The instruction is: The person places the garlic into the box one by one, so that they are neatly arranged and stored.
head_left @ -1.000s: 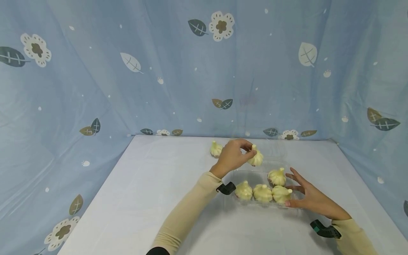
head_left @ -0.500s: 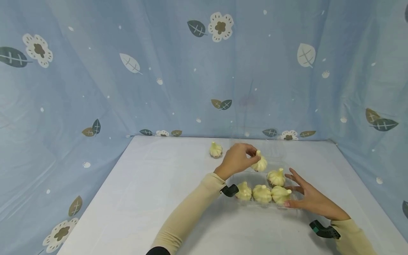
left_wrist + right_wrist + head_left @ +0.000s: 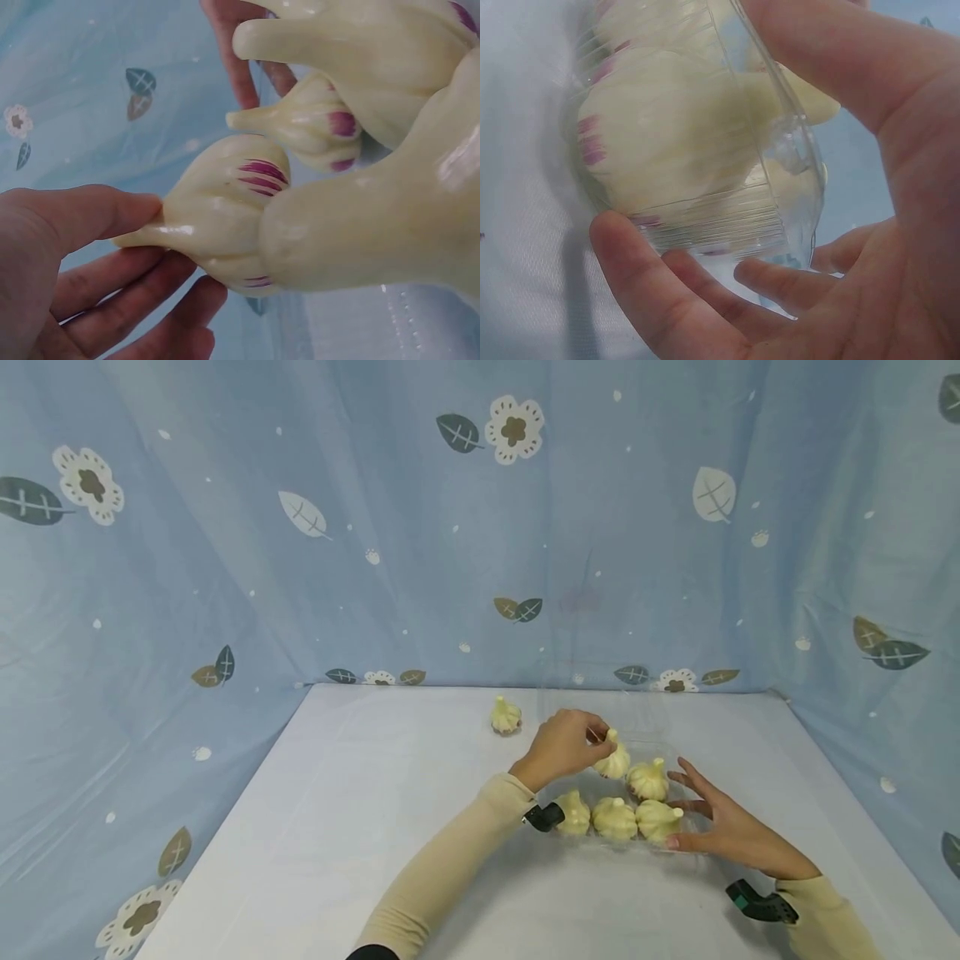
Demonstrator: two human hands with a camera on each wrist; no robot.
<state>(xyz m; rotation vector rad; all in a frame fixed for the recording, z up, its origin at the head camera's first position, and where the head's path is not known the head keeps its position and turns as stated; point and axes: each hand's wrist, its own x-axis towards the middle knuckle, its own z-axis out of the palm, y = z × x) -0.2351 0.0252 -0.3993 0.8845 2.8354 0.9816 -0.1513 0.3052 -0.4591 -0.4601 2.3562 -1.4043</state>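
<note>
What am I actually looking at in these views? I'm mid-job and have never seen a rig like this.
There is no machine: a person works with two bare hands. The wide picture comes from a camera on the head, looking forward and down; each close-up comes from a camera on one wrist.

On the white table lies a clear plastic box with four garlic bulbs in it. A lone bulb sits farther back, outside the box.

The left hand pinches another bulb by its stem at the box's back row; I can't tell whether it touches the bottom. The right hand holds the box's end between thumb and fingers.
</note>
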